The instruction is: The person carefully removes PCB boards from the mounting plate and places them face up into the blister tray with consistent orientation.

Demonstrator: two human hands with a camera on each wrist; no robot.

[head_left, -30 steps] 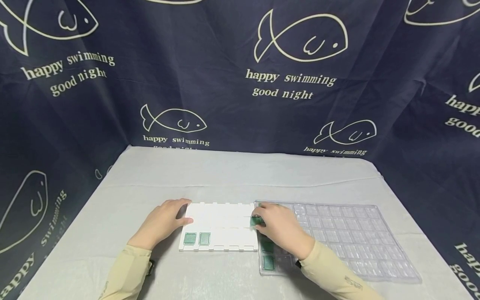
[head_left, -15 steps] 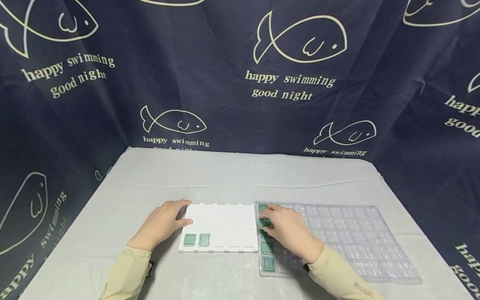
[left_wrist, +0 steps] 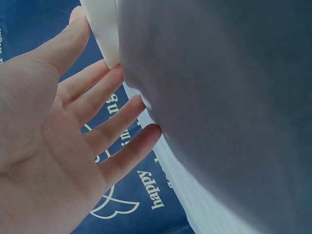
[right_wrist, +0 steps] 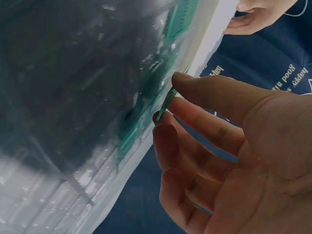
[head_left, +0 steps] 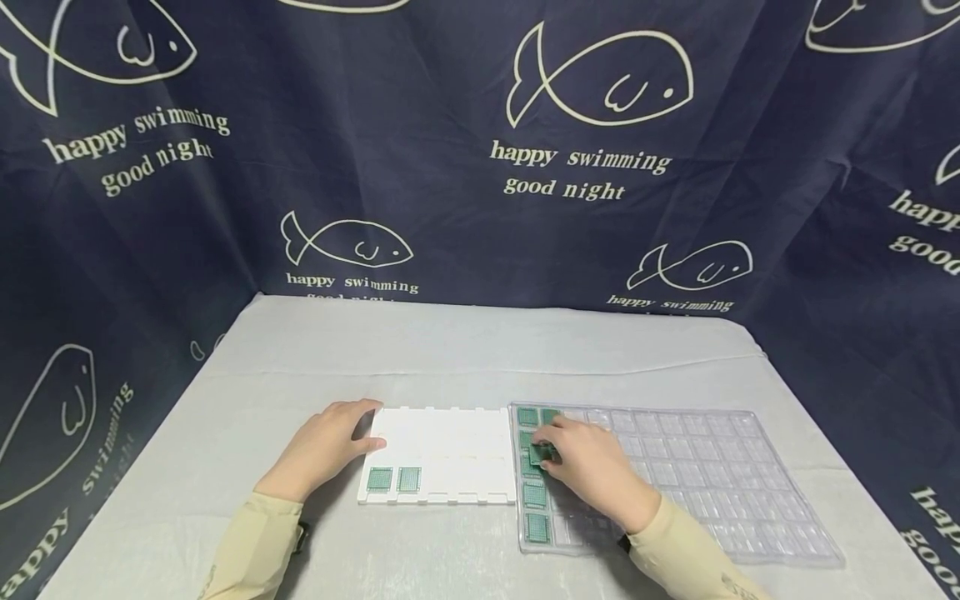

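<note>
My right hand (head_left: 588, 462) pinches a small green circuit board (head_left: 537, 455) between thumb and fingertips, over the left part of a clear plastic tray (head_left: 697, 483). In the right wrist view that circuit board (right_wrist: 166, 103) is seen nearly edge-on, tilted. More green circuit boards (head_left: 537, 527) lie in the tray's left column, and one sits at the top of the second column. At the left end of a white slotted panel (head_left: 457, 437), my left hand (head_left: 330, 442) rests its thumb and fingertips, with the fingers nearly straight in the left wrist view (left_wrist: 97, 112).
Two green circuit boards (head_left: 394, 478) lie at the panel's near left corner. The panel's right end meets the tray's left edge. Both are on a table with a pale cloth (head_left: 420, 342). A dark blue curtain (head_left: 465, 167) with fish prints hangs behind.
My right hand, with the pinched circuit board, has moved rightward and slightly nearer, from the panel's right edge to over the tray. The left hand has stayed in place.
</note>
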